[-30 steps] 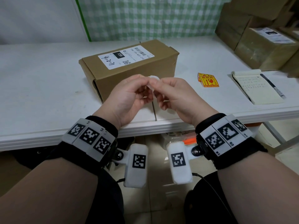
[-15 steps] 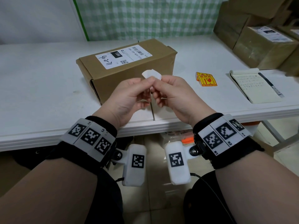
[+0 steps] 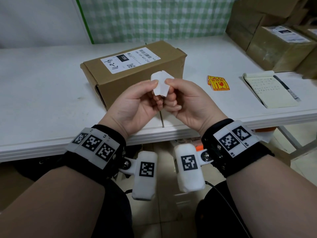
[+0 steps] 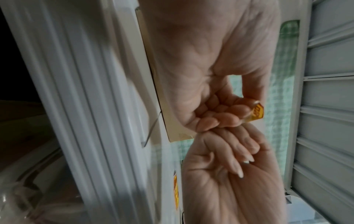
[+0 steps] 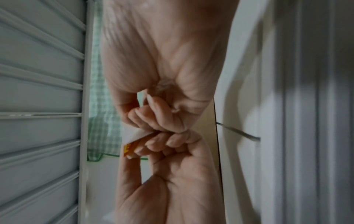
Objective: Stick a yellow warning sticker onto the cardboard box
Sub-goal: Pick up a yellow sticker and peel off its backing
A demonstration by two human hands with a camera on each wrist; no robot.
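progress: from my remote seat i'd call this early-middle. the sticker's being peeled, nothing is on the box yet.
sticker: small yellow warning sticker on white backing paper (image 3: 161, 85), held up between both hands in front of the box, white side toward the head cam. its yellow printed face (image 4: 257, 112) only peeks out in the wrist views.
left hand (image 3: 135, 103): thumb and curled fingers pinching the left edge of the backing.
right hand (image 3: 187, 102): fingers curled, pinching the right edge. looks like it's working a corner loose, but can't swear to it.
box: brown rectangular cardboard box (image 3: 137, 74) sitting on the white table (image 3: 42, 93), just past the hands, no yellow on it.
still to do: finish the peel, press it onto a bare cardboard face.
box label: white shipping label (image 3: 130, 60) reads "154" and "154-159-a03-210", plus a barcode, qr code and a handwritten scrawl i can't decipher.
spares: little stack of yellow stickers with red print (image 3: 217, 83) to the right, text too small.
notepad: lined open notepad (image 3: 269, 90), handwriting unreadable.
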